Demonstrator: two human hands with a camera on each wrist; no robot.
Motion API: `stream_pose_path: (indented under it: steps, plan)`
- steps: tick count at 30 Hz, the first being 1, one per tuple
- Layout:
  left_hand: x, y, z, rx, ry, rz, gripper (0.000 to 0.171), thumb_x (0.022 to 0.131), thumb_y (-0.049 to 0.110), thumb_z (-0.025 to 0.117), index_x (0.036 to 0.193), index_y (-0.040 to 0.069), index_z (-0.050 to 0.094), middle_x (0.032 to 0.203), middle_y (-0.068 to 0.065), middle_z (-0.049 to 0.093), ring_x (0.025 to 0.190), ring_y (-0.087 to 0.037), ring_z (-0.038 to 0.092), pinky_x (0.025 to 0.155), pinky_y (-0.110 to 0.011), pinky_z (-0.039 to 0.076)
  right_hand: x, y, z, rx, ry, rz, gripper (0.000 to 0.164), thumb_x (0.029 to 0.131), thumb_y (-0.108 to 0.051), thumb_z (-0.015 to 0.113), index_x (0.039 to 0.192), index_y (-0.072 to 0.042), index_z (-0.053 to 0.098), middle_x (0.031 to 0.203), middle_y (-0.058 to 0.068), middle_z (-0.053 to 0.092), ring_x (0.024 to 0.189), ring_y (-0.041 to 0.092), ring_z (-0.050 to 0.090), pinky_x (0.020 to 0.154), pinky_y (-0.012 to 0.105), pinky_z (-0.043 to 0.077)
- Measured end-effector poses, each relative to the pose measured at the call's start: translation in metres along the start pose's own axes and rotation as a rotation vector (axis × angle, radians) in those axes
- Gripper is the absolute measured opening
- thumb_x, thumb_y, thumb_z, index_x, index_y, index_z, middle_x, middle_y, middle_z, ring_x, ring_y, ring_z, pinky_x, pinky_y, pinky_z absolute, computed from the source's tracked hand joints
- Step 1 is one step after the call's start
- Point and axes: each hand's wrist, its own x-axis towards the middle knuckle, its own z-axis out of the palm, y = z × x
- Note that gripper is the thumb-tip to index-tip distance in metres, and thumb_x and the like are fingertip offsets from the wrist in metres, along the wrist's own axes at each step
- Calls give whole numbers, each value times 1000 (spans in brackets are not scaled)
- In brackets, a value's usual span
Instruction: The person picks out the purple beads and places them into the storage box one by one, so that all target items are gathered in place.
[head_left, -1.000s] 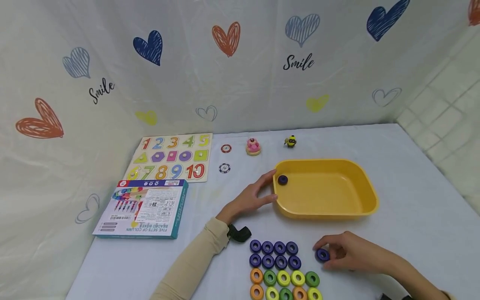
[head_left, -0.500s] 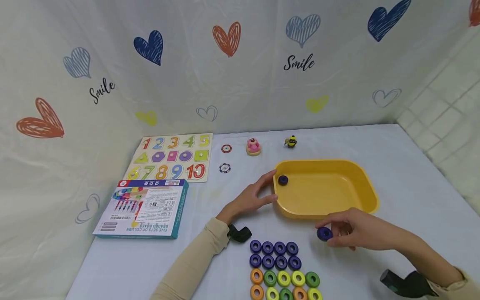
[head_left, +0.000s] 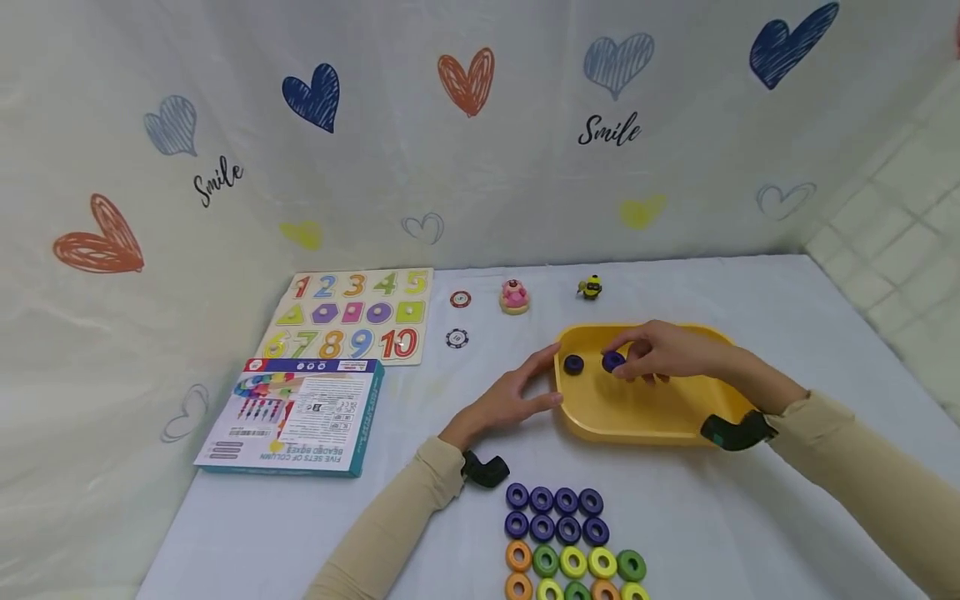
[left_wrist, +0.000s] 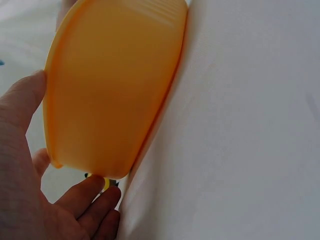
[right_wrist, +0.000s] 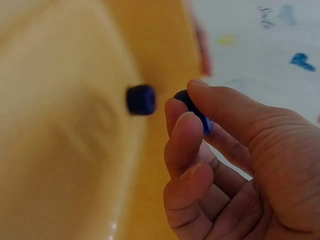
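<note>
My right hand point(head_left: 663, 350) pinches a dark purple ring bead point(head_left: 612, 361) between thumb and fingertips, over the inside of the yellow tray point(head_left: 675, 429). In the right wrist view the pinched bead point(right_wrist: 206, 122) shows partly behind the fingers. A second purple bead point(head_left: 573, 364) lies in the tray near its left end. My left hand point(head_left: 510, 400) rests against the tray's left end, thumb and fingers spread along the outer wall and rim. The left wrist view shows the left thumb point(left_wrist: 25, 97) and fingertips touching the tray's wall point(left_wrist: 115, 90).
Rows of purple beads point(head_left: 566, 500), with orange, green and yellow beads point(head_left: 573, 561) below, lie in front of the tray. A number board point(head_left: 345, 315) and a box point(head_left: 292, 417) lie left. Two chips point(head_left: 457, 338), a pink figure point(head_left: 514, 297) and a bee figure point(head_left: 591, 287) stand behind.
My right hand has carried the purple bead from beside the bead rows up and over the tray. The left hand keeps its place at the tray's end. The head view has shifted slightly.
</note>
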Motion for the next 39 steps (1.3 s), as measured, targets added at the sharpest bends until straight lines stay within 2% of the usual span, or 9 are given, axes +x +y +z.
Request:
stream_pose_path:
  steps: [4,8,13,24,29,30,33,36,39]
  plan:
    - [1,1,3,8,-12,-13,71,85,54,51,142,41,12,144,18,24,130,-3,22,107,-33,21,22,14,2,8,-19,35,46,83,-28,65,121,-5,54,68,11,59,52,18,50,46,29,44]
    - [2,4,5,18,-20,-22,70,85,55,50,142,42,11,144,19,22,130,-3,22,107,-34,21,32,19,5,3,-23,43,44,83,-26,65,119,-3,54,63,8,58,49,18,49,45,28,44]
    - [2,6,4,19,-21,-14,70,85,54,51,141,43,11,144,20,21,131,-3,21,107,-34,21,35,15,7,-31,-26,45,44,84,-23,64,120,0,53,64,7,58,51,19,52,46,28,45]
    - [0,3,5,24,-22,-24,72,84,53,52,142,41,11,144,18,23,130,-1,22,107,-32,21,34,12,9,-29,-67,30,45,87,-18,60,123,5,47,73,8,60,56,22,56,51,33,49]
    - [0,-1,4,21,-16,3,71,85,51,52,142,42,11,143,18,24,129,1,23,106,-28,21,26,3,6,-79,-37,27,45,87,-18,60,124,4,47,78,9,62,57,23,56,51,34,50]
    - [-2,3,2,18,-16,6,71,86,48,53,143,39,12,144,15,25,129,-1,23,106,-28,21,23,-1,5,-98,-24,22,45,87,-18,60,124,3,47,78,9,62,57,23,55,51,33,49]
    - [-2,2,0,18,-7,16,71,86,47,53,143,38,12,144,14,24,129,-2,23,107,-29,21,10,-13,4,-144,29,-9,45,87,-22,60,123,1,49,77,8,60,56,22,54,50,29,46]
    - [-1,3,-2,20,-5,8,71,87,46,54,143,38,12,144,13,25,130,-3,24,107,-30,21,-6,-26,13,-192,93,-62,41,87,-29,60,120,-5,54,77,2,60,56,17,53,50,26,45]
    - [1,-3,-1,23,-3,7,71,86,47,54,143,38,12,144,13,25,130,-4,24,107,-32,21,-23,-37,33,-212,138,-121,37,86,-34,60,115,-12,58,76,-5,59,57,11,52,51,23,45]
